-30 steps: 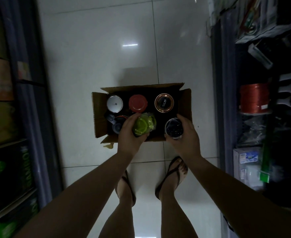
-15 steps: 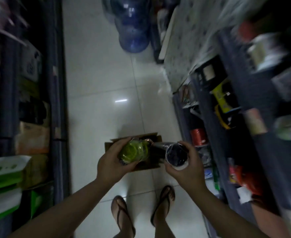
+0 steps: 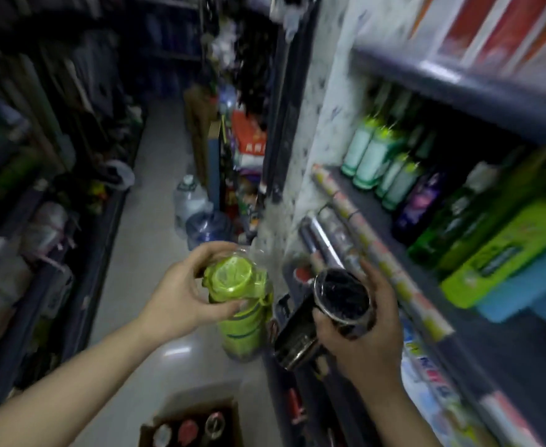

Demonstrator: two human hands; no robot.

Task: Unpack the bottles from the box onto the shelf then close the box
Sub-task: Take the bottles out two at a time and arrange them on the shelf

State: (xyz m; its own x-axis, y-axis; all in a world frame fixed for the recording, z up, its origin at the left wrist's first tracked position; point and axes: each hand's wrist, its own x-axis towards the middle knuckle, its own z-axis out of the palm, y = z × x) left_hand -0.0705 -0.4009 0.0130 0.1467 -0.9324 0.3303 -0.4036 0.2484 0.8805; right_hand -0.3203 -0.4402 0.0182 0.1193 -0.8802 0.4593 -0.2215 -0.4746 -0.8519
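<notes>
My left hand [image 3: 181,295] grips a lime-green bottle [image 3: 239,304] by its lid, held upright at mid-frame. My right hand [image 3: 368,327] holds a dark metallic bottle [image 3: 326,314] with a black cap, tilted with its base pointing down-left. Both bottles hang in the air beside the shelf [image 3: 459,317] on the right. The open cardboard box [image 3: 197,411] sits on the floor at the bottom edge, with three round bottle tops [image 3: 187,429] showing inside it.
The right shelf carries rolled wrapping paper [image 3: 378,250], green and purple bottles [image 3: 391,166] and green and blue packs [image 3: 507,253]. Large blue water jugs [image 3: 207,225] stand on the aisle floor ahead. Dark stocked shelving [image 3: 39,221] lines the left side.
Both hands lifted the green and dark bottles out of the box and up toward the right shelf. The view swung up from the floor to the aisle and shelf.
</notes>
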